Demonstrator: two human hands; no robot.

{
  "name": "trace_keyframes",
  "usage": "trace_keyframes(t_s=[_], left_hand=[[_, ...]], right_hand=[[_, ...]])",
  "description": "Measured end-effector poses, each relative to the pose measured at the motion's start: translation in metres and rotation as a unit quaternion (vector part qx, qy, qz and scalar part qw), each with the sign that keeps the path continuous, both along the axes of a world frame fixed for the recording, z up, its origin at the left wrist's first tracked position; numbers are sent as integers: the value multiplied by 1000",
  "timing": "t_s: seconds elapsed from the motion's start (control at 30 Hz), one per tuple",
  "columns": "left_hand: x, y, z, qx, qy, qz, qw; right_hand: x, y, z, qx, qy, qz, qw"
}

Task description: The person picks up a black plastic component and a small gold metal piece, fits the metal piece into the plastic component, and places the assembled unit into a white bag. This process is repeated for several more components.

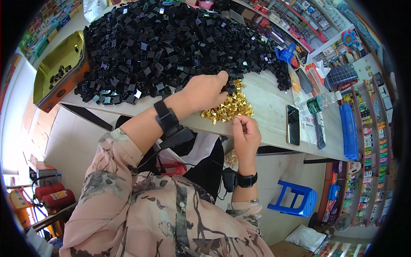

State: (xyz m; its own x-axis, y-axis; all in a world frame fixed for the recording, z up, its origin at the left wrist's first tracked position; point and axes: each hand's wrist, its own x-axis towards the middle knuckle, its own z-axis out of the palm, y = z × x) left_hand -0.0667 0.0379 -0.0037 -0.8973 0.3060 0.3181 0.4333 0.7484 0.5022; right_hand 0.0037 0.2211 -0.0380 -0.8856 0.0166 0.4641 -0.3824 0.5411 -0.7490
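A large heap of small black plastic pieces covers the far part of the table. At its near right edge lies a small pile of shiny gold-coloured angular pieces. My left hand is closed above the border between heap and pile, its fingertips turned down and partly hidden. A black piece shows beside those fingers; whether they grip it, I cannot tell. My right hand is at the near edge of the gold pile, thumb and forefinger pinched together. What it holds, if anything, is too small to make out.
A phone and a clear plastic bottle lie on the table's right side. At the left edge rests an orange box with a gold inside, holding several black pieces. A blue stool stands on the floor, right.
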Motion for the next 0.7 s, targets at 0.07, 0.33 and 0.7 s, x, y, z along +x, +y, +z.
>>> trace_keyframes(t_s=[0.07, 0.33, 0.7], left_hand=[[4, -6, 3, 92, -18, -17, 995], [53, -16, -10, 335, -114, -135, 926], [64, -28, -31, 293, -49, -165, 940]], right_hand=[[1, 2, 1, -111, -85, 18, 990], [9, -23, 19, -326, -184, 136, 917], [11, -30, 16, -333, -223, 171, 900]])
